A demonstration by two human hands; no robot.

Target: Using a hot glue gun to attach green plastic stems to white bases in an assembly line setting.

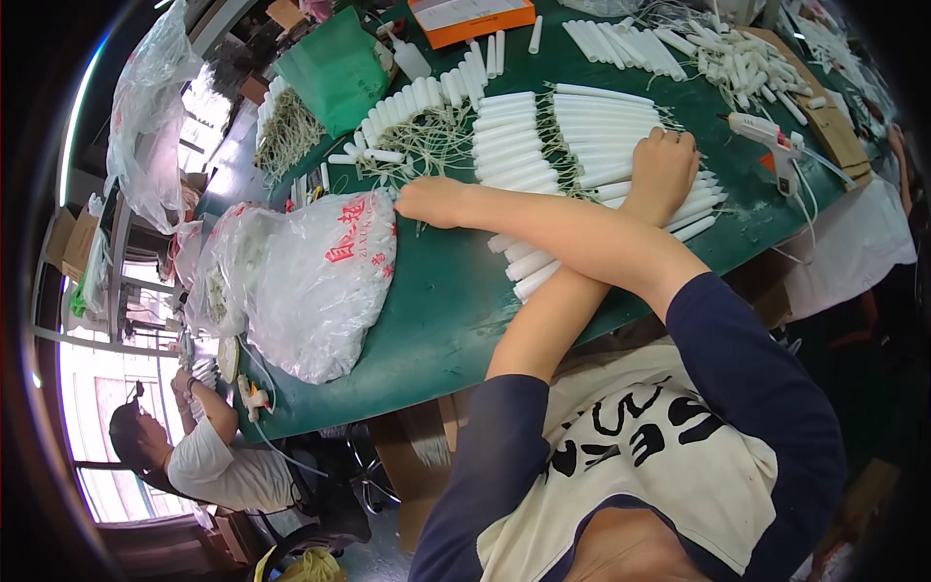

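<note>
A green tabletop [427,301] fills the middle of the view. To the left, bright daylight comes through windows [107,466] behind metal shelving [116,281]. Cardboard boxes [73,242] sit on the shelf there. Another person [208,461] sits at the table's near-left end. More cardboard [427,456] stands under the table.

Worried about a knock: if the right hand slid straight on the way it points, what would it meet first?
Probably the white plastic bag: the right hand points left across the green table, with the bag's upper edge right ahead; depth is unclear.
</note>
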